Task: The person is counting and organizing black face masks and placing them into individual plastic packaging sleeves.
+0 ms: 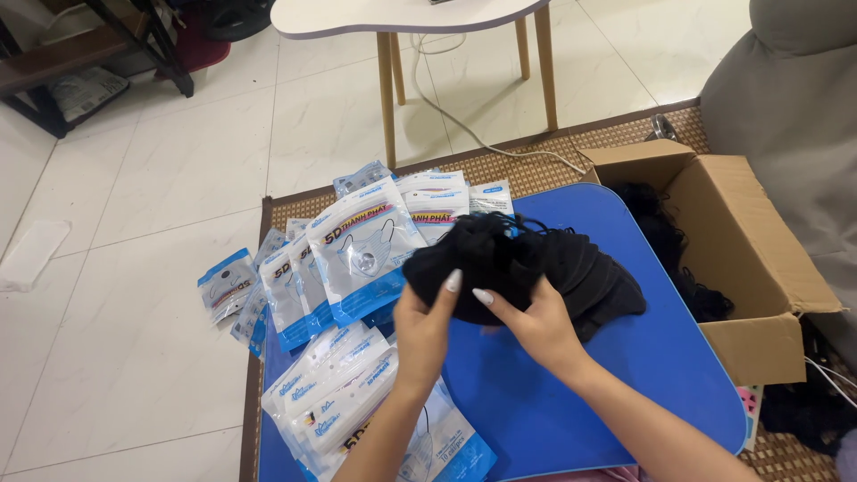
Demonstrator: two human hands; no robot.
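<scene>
Pinching the stack of black masks above the blue bench with both my left hand and right hand clenched on it, I reckon tangled ear loops could snag and spill them

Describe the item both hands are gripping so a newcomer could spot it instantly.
Start at the blue table in the middle of the picture. Above its centre, the left hand and right hand pinch a bunch of black face masks. It is dark, loose fabric, unlike the white-and-blue sealed packets beside it.
</scene>
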